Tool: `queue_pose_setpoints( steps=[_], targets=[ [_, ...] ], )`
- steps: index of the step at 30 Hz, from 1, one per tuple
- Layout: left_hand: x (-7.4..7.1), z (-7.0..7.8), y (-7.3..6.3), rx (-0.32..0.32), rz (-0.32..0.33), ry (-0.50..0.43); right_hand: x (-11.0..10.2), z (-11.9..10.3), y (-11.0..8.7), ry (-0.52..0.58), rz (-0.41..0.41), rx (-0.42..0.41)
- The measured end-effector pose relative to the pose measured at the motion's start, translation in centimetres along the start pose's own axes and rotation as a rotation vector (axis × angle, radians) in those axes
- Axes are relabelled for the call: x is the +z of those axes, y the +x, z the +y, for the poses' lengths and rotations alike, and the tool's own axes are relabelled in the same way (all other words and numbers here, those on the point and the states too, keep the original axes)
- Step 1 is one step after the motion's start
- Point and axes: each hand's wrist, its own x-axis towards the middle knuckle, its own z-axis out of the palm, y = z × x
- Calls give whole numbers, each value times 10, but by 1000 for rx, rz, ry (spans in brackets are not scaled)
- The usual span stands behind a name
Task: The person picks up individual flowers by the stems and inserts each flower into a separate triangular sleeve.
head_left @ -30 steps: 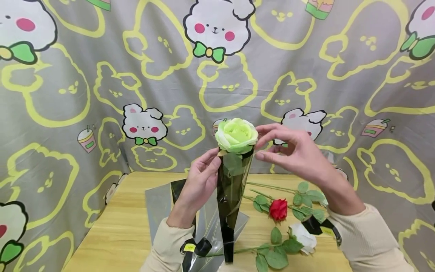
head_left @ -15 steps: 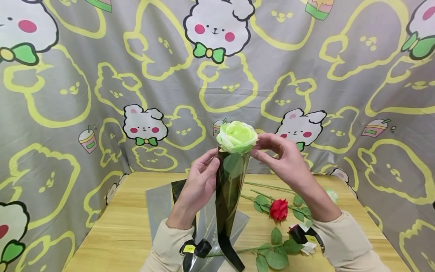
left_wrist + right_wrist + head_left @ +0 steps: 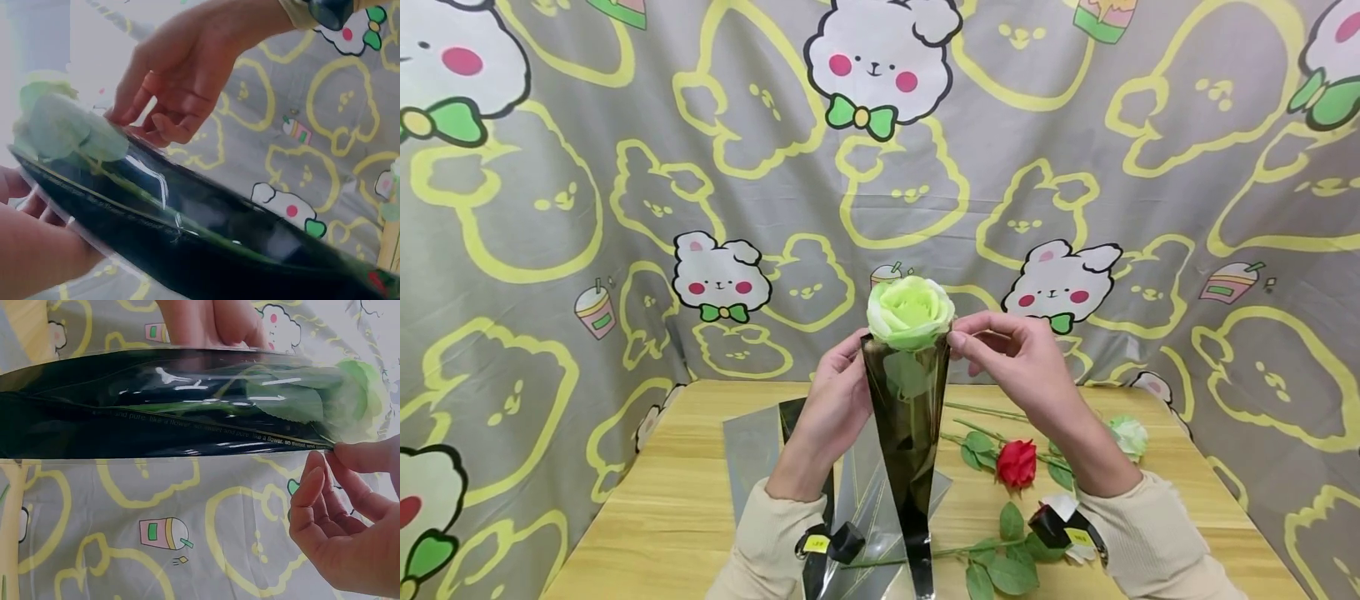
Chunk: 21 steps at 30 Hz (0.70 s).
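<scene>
A pale green rose [image 3: 910, 310] stands upright in a dark see-through flower sleeve [image 3: 910, 425], its bloom above the rim and its stem and a leaf showing through the film. My left hand [image 3: 832, 400] holds the sleeve's upper left edge; part of its fingers is hidden behind the film. At the upper right corner, just under the bloom, my right hand [image 3: 1018, 358] pinches the rim between thumb and index finger. In the right wrist view, that pinch by the right hand [image 3: 350, 515] is plain, and printed lettering runs along the sleeve [image 3: 156, 422].
On the wooden table [image 3: 647, 483] lie flat clear and black-edged sleeves [image 3: 748, 442] at left. To the right are a red rose [image 3: 1017, 464], a white rose [image 3: 1081, 546] partly covered by the wrist camera, and another pale green rose [image 3: 1127, 437]. A patterned curtain [image 3: 910, 196] hangs behind.
The right hand has come down from beside the bloom to the sleeve's upper right corner and pinches it. Rose and sleeve have shifted slightly down and left, and the sleeve's lower end swung about.
</scene>
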Motion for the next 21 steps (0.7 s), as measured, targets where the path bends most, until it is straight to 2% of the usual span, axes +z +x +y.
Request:
queue_pose_setpoints(
  steps=[5, 8, 10, 12, 14, 19, 21],
  targets=[
    [4, 2, 5, -4, 115, 41, 0, -1, -1, -31, -7, -36],
    [7, 1, 7, 10, 190, 63, 0, 0, -3, -42, -3, -52],
    [8, 1, 8, 31, 215, 71, 0, -1, -3, -55, 13, -66],
    [9, 1, 9, 44, 212, 70, 2, -1, -4, -70, 33, -81],
    [11, 2, 10, 45, 177, 66, 4, -2, -3, -87, 51, -94],
    [11, 4, 7, -8, 82, 60, 10, -2, -4, -125, 73, -113],
    [11, 6, 7, -24, 73, 41, 9, -2, -4, -138, 86, -121]
  ],
)
